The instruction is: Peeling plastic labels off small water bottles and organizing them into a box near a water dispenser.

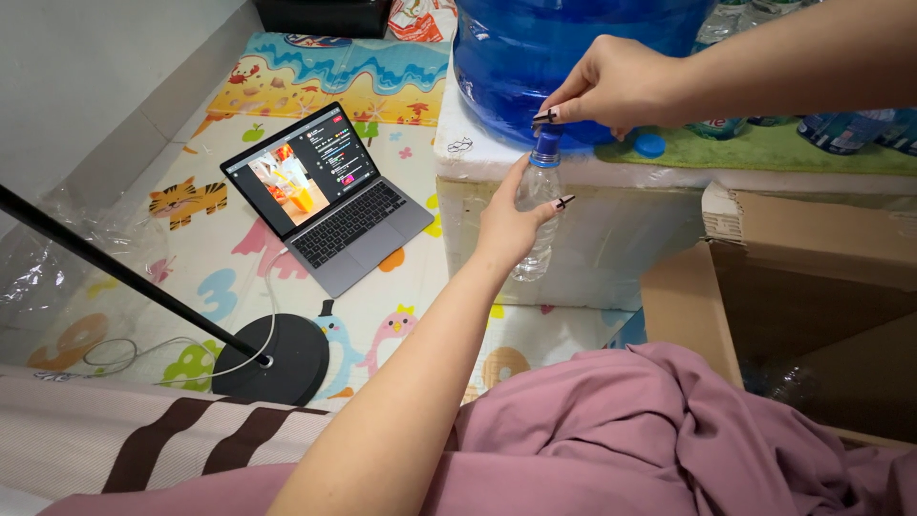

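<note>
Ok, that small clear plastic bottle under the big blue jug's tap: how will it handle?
The small clear plastic bottle looks thin-walled, so it probably dents under a firm squeeze. It appears mostly empty, so likely light. The left hand wraps its middle while the right hand works the tap; released, the tall, narrow bottle would likely tip.

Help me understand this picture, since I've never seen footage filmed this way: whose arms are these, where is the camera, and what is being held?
The camera sits on a person's head and looks down, so both arms are that person's own. The left hand wraps its fingers around a small clear bottle, held upright under the big blue water jug. The right hand pinches at the jug's tap, just above the bottle's blue neck. The jug rests on a white box; a loose blue cap lies on it. On the colourful play mat lie an open laptop and a black stand base. A cardboard box stands at the right.
</note>
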